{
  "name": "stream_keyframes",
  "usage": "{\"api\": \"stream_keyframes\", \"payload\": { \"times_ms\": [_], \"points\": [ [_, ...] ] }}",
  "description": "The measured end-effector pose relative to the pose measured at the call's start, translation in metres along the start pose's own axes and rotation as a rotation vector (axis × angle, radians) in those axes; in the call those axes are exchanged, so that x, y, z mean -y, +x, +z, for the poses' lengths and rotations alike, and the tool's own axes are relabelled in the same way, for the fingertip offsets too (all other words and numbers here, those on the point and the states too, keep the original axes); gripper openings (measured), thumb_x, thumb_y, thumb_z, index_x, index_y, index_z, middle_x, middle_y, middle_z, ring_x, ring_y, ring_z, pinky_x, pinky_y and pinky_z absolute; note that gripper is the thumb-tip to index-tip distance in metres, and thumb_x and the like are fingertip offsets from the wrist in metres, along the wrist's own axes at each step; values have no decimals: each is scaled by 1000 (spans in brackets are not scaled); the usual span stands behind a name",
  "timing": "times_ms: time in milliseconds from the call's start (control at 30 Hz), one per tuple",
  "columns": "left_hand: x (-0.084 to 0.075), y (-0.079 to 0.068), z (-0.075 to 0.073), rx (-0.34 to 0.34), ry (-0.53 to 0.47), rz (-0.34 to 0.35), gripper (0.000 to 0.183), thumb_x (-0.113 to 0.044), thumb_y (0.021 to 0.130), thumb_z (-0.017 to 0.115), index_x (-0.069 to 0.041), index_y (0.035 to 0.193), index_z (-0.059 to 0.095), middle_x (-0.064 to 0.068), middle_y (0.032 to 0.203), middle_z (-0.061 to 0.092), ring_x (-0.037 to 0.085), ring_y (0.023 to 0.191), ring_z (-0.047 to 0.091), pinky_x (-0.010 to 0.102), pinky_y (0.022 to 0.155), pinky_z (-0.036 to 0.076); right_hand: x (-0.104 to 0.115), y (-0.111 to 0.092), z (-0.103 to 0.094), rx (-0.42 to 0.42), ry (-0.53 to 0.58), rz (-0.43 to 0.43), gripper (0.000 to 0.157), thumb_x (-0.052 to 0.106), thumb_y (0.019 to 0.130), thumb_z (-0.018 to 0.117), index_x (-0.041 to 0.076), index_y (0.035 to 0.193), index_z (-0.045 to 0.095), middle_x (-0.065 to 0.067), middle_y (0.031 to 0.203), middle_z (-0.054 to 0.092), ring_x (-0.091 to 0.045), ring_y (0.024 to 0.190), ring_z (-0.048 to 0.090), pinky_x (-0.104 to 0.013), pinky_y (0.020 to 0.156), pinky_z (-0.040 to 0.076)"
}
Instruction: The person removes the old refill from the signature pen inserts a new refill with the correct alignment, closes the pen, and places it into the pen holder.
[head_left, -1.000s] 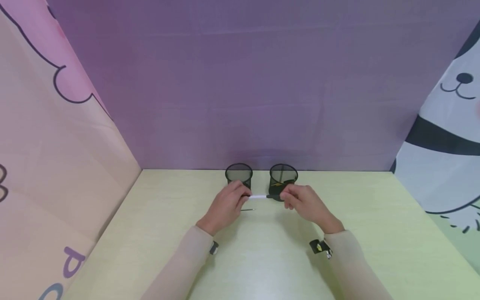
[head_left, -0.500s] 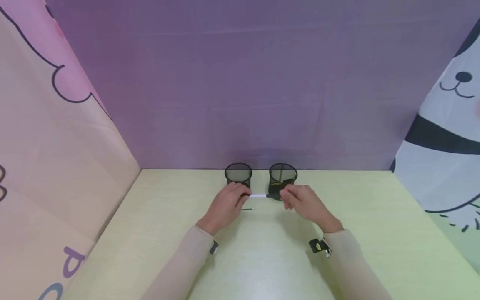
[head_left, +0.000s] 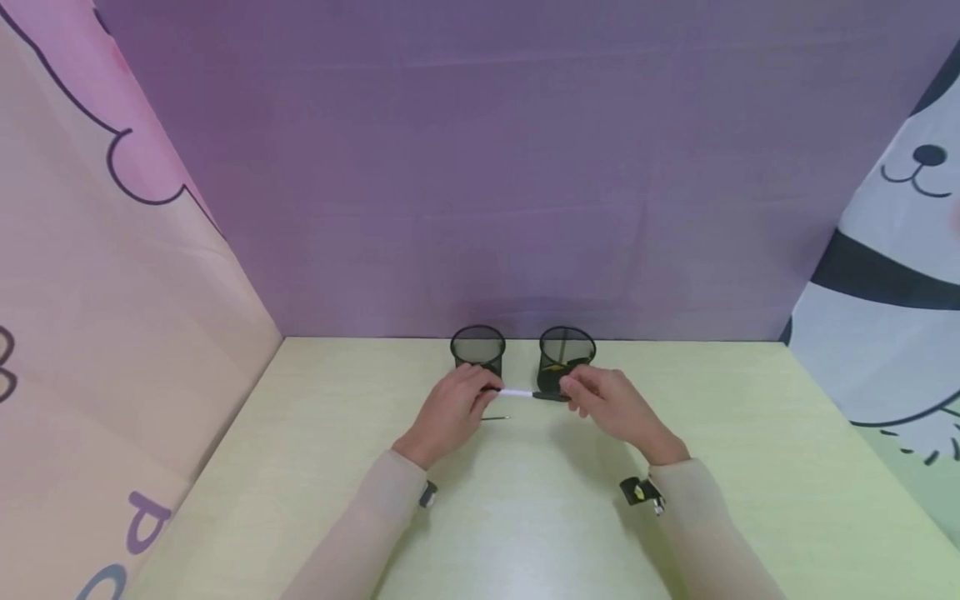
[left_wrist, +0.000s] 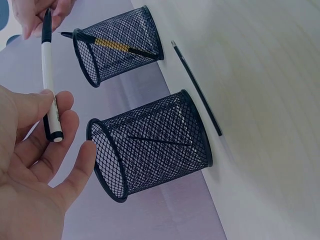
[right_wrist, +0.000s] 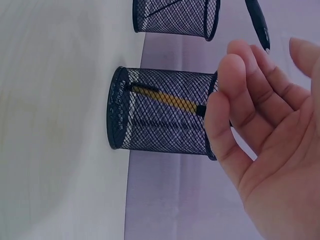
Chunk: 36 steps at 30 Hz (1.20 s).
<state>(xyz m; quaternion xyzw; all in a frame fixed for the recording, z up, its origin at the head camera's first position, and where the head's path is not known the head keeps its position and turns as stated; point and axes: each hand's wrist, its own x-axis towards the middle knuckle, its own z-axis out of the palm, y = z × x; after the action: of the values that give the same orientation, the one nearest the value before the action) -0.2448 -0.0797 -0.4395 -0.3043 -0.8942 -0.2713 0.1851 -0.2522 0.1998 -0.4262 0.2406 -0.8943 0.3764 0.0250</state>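
My left hand pinches a white-barrelled pen by its black-capped rear end, thumb against fingers. The pen's black grip section and tip point toward my right hand. In the right wrist view the fingers of that hand are loosely bent and hold nothing; the tip shows just off them, between thumb and fingers. In the head view the pen lies level in front of two black mesh pen cups. Below the left hand, a thin black pen refill lies on the table.
The left mesh cup shows a thin dark stick through its wall. The right mesh cup holds a yellow-and-black pen. Both stand near the table's back edge, before a purple cloth. Printed cloths hang at either side.
My right fingers have loosened from the pen's black end, and more of that end shows, tilted slightly downward. The left hand has hardly moved.
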Motion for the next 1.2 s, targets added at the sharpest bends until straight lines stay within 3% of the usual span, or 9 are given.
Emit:
{"api": "stream_keyframes", "payload": {
  "times_ms": [200, 367, 567, 833, 1200],
  "points": [
    [2, -1, 0, -7, -8, -21, 12, -13, 100, 67, -14, 110, 73, -2, 104, 74, 12, 90, 60, 29, 78, 53, 2, -3, -4, 29, 51, 61, 12, 25, 100, 67, 13, 102, 70, -6, 86, 70, -12, 72, 62, -26, 65, 53],
    [3, -1, -1, -14, -28, -38, 12, -13, 100, 67, -14, 110, 74, -2, 102, 73, 11, 87, 59, 29, 75, 52, 1, -2, -4, 38, 43, 38, 5, 17, 97, 71, 13, 99, 69, -4, 87, 70, -11, 74, 60, -24, 66, 52],
    [2, 0, 0, -5, -42, -65, 12, -15, 101, 66, -15, 109, 74, -2, 101, 73, 10, 86, 60, 29, 75, 52, 0, -1, -3, 39, 62, 12, 7, 14, 99, 67, 7, 100, 69, -12, 85, 69, -9, 69, 59, -24, 62, 51],
    [1, 1, 0, -4, -45, -61, 12, -15, 101, 66, -13, 110, 74, -1, 102, 73, 11, 87, 61, 29, 75, 53, 0, -2, -3, 58, 40, 12, 10, 15, 104, 61, 8, 100, 68, -14, 86, 70, -13, 72, 64, -26, 65, 54],
    [0, 2, -1, -23, -41, -28, 12, -14, 101, 66, -12, 109, 74, -1, 102, 73, 11, 87, 61, 30, 75, 53, -2, -1, -2, 23, 15, -60, 17, 16, 106, 56, 9, 95, 67, -1, 77, 68, -9, 69, 62, -25, 61, 52]
  ]
}}
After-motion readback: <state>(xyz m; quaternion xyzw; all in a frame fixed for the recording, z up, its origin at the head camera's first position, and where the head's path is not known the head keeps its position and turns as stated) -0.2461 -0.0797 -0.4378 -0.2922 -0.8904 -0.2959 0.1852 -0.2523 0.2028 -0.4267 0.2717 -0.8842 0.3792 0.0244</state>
